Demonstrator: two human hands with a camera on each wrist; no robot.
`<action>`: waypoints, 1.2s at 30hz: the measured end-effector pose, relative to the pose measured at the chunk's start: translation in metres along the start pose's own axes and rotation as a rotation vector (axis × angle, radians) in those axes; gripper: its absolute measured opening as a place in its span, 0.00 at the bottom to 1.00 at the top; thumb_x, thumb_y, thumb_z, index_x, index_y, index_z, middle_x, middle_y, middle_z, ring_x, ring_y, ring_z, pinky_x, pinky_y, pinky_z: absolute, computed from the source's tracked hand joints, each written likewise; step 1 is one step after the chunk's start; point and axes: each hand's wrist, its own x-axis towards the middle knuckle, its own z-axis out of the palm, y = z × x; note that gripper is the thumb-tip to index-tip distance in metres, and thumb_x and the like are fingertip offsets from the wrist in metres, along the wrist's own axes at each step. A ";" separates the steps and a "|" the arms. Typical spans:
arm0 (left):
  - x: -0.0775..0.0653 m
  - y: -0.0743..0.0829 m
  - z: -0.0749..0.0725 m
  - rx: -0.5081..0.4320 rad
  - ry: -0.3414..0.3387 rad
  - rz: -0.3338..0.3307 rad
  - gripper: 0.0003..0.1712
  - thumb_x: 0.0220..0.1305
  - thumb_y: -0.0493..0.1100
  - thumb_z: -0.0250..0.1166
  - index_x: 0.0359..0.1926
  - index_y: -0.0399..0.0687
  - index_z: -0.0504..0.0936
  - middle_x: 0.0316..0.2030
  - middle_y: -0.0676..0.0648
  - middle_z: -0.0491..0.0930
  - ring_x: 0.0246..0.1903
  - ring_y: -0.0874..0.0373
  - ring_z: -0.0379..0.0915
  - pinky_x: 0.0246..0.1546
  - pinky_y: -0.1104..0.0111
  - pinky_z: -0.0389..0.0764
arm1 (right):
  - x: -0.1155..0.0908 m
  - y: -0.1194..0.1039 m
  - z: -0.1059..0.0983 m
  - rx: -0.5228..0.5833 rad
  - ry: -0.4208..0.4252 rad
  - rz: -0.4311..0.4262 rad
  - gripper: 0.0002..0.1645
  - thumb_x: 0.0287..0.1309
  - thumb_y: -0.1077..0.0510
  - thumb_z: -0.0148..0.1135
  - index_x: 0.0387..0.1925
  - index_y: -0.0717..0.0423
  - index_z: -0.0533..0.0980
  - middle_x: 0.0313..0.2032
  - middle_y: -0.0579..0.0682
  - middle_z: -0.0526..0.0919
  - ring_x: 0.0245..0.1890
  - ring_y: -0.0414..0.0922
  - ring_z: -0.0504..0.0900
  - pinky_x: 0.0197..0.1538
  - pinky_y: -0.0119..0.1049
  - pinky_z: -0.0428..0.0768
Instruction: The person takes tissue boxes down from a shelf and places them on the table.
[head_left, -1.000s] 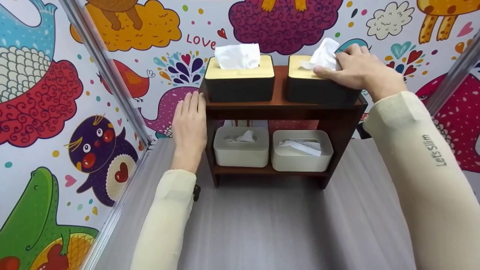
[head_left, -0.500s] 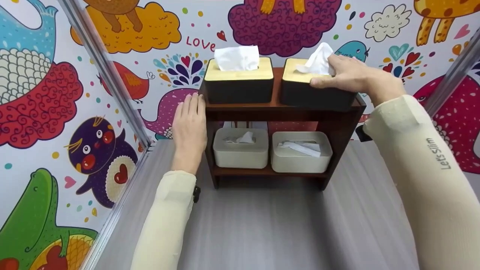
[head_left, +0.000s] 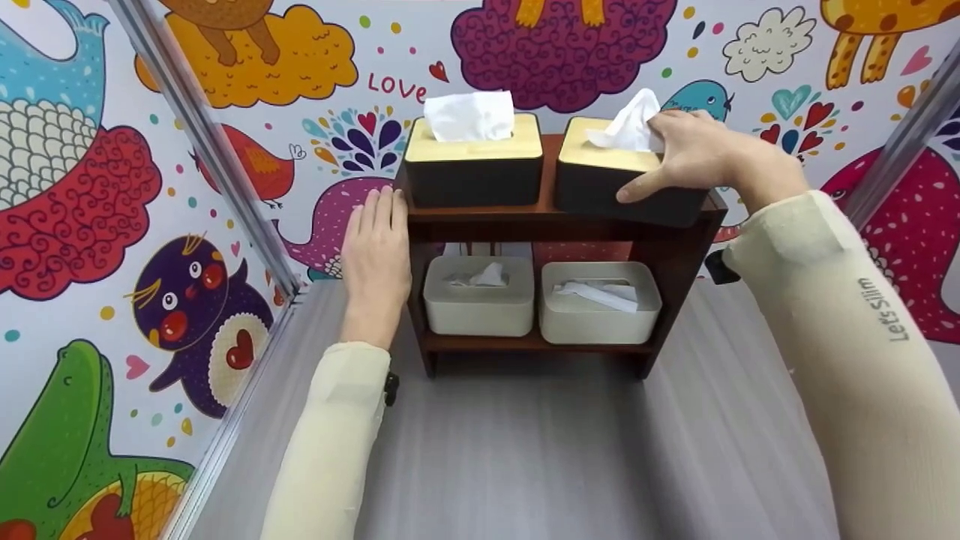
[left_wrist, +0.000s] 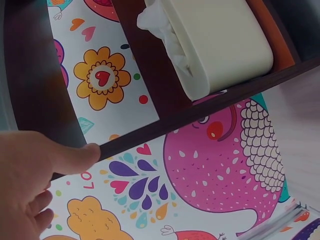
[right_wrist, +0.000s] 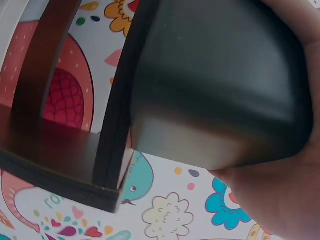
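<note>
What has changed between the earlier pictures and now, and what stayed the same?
The right black box shifted slightly left and toward the front; the right hand, gripping it, moved its thumb from lid to front wall. The left hand, left black box and two pale boxes stayed put.

Long, pale cream sleeves (head_left: 330, 442) are fitting closely, the right one is bearing grey lettering (head_left: 883, 309) beginning "Let's", and a small black piece (head_left: 391, 388) is showing beside each

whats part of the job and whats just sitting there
Likely the job:
black tissue box, held by the right hand
brown rack, left hand at its side

Likely just there:
other black tissue box
left cream box
right cream box
</note>
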 end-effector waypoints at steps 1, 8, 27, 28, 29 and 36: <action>0.000 0.000 0.000 0.002 0.001 0.001 0.45 0.56 0.33 0.68 0.73 0.42 0.59 0.73 0.41 0.61 0.73 0.47 0.56 0.75 0.58 0.55 | -0.001 0.000 0.000 0.016 0.006 -0.003 0.74 0.41 0.26 0.69 0.76 0.61 0.44 0.75 0.65 0.49 0.71 0.66 0.48 0.69 0.70 0.53; 0.000 -0.001 0.001 -0.022 0.036 0.014 0.43 0.57 0.32 0.67 0.72 0.40 0.60 0.71 0.41 0.63 0.72 0.47 0.57 0.75 0.58 0.56 | -0.010 -0.003 0.000 0.029 0.082 -0.055 0.71 0.40 0.29 0.71 0.75 0.60 0.49 0.72 0.63 0.57 0.71 0.64 0.50 0.68 0.68 0.56; -0.002 -0.002 0.003 -0.050 0.050 0.005 0.42 0.57 0.32 0.67 0.72 0.40 0.61 0.71 0.40 0.63 0.72 0.47 0.57 0.75 0.57 0.57 | -0.055 -0.018 0.016 -0.034 0.174 -0.240 0.66 0.34 0.32 0.76 0.71 0.59 0.60 0.74 0.60 0.57 0.72 0.61 0.52 0.69 0.68 0.55; -0.002 -0.002 0.002 -0.051 0.048 0.005 0.42 0.57 0.32 0.67 0.72 0.40 0.61 0.71 0.40 0.63 0.73 0.47 0.57 0.75 0.57 0.57 | -0.058 -0.018 0.018 -0.029 0.176 -0.249 0.66 0.34 0.32 0.76 0.71 0.59 0.60 0.74 0.60 0.57 0.72 0.61 0.51 0.69 0.67 0.55; -0.002 -0.002 0.002 -0.051 0.048 0.004 0.42 0.57 0.32 0.67 0.72 0.40 0.61 0.71 0.41 0.63 0.73 0.47 0.57 0.75 0.58 0.57 | -0.060 -0.018 0.020 -0.026 0.179 -0.259 0.66 0.34 0.32 0.76 0.71 0.58 0.60 0.74 0.60 0.57 0.72 0.61 0.51 0.69 0.67 0.54; -0.001 -0.001 0.001 -0.067 0.040 0.005 0.44 0.56 0.31 0.68 0.72 0.40 0.60 0.72 0.40 0.62 0.73 0.46 0.56 0.75 0.57 0.56 | -0.072 -0.020 0.038 -0.016 0.205 -0.342 0.61 0.31 0.34 0.79 0.66 0.58 0.67 0.72 0.58 0.60 0.71 0.58 0.54 0.68 0.65 0.56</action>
